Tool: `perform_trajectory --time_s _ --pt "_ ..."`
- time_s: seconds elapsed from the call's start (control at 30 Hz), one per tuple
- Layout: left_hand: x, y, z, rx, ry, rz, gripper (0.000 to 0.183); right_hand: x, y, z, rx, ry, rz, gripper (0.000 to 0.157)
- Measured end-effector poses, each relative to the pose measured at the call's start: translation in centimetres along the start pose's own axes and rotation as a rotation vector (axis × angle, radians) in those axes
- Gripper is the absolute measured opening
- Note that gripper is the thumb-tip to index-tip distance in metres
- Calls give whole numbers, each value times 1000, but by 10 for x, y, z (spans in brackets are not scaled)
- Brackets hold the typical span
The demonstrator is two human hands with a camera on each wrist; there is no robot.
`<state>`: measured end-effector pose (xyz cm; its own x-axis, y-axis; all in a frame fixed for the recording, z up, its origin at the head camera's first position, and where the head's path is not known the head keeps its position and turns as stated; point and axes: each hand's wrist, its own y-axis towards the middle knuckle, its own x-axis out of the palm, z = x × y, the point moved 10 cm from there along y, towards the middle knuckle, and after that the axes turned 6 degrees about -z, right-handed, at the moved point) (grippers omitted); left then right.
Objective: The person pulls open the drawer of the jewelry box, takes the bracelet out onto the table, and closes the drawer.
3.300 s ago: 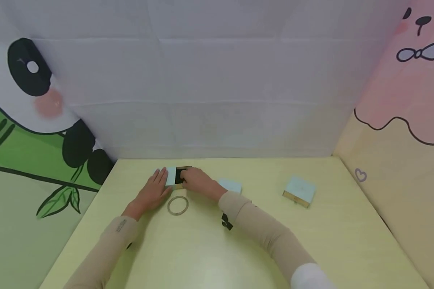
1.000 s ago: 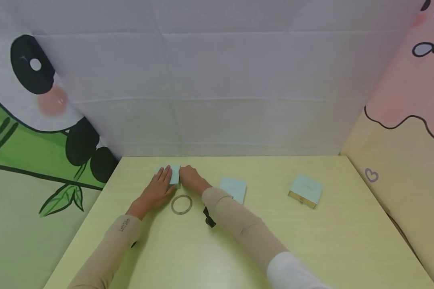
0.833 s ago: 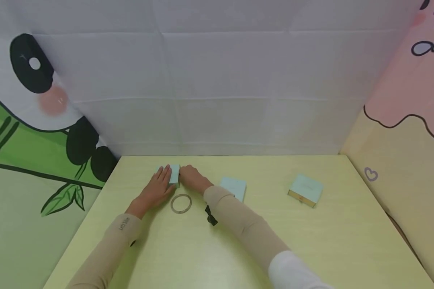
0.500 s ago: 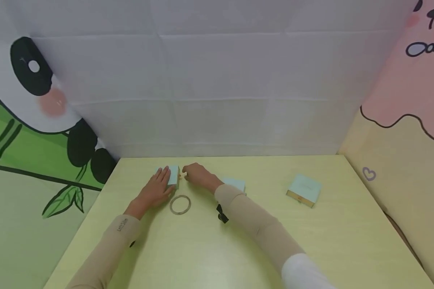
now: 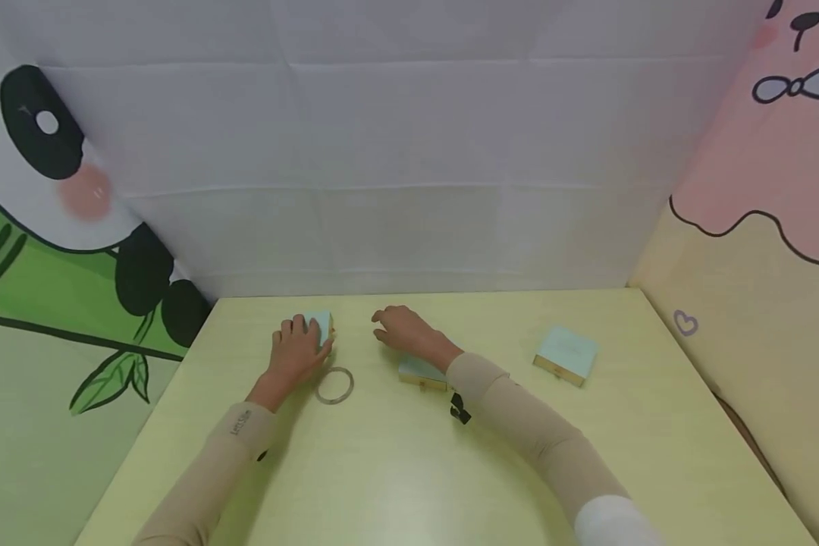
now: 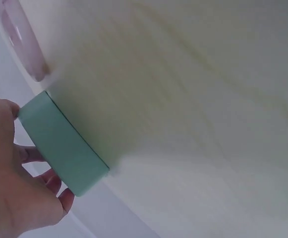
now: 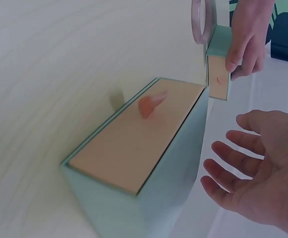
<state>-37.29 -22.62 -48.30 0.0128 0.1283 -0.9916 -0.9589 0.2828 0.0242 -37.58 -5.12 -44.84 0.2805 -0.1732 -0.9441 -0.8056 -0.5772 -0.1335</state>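
Observation:
Toward the back left of the table, the left hand grips a small light-blue drawer box. Its thumb lies at one side and its bent fingers at the other, as the left wrist view shows. The tan drawer front sits flush in that box's sleeve. The right hand is held in the air over a second light-blue drawer box, fingers loosely bent with nothing between them. In the right wrist view, this second box shows a tan front with a small reddish tab. Close in front of the left box lies a pale bangle.
A third light-blue drawer box stands at the right of the pale yellow table. A whitish cloth wall rises behind the table, with cartoon-printed panels on both sides.
The left box's drawer, pulled out with its black inside showing, has been pushed shut. The right hand has since drawn away to the right. The left fingers have gone from flat to bent.

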Motion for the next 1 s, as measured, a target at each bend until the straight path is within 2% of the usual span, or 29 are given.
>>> perform_trajectory --time_s 0.07,0.17,0.3,0.4,0.5,0.6,0.8,0.9,1.0 --pt "-2 -1 2 -3 -22 -13 63 -3 -7 3 8 4 7 38" --pt "-5 -2 6 35 -49 -26 53 -8 -14 9 21 6 21 38" --pt "-11 -5 15 161 -67 -28 35 -9 -21 17 40 11 41 38" --pt "-16 -11 21 249 -87 -32 30 -8 -24 20 47 15 45 38" --pt "-16 -17 24 300 -102 -40 30 -8 -28 23 51 19 47 37" --pt "-13 -21 25 315 -83 -26 39 -8 -32 25 51 24 52 37" --pt "-10 -19 25 298 34 71 44 -7 -37 28 43 56 57 37" --pt "-12 -16 19 294 46 93 40 -9 -41 31 45 74 67 37" --pt "-13 -11 7 281 36 81 38 -14 -46 35 53 94 88 37"
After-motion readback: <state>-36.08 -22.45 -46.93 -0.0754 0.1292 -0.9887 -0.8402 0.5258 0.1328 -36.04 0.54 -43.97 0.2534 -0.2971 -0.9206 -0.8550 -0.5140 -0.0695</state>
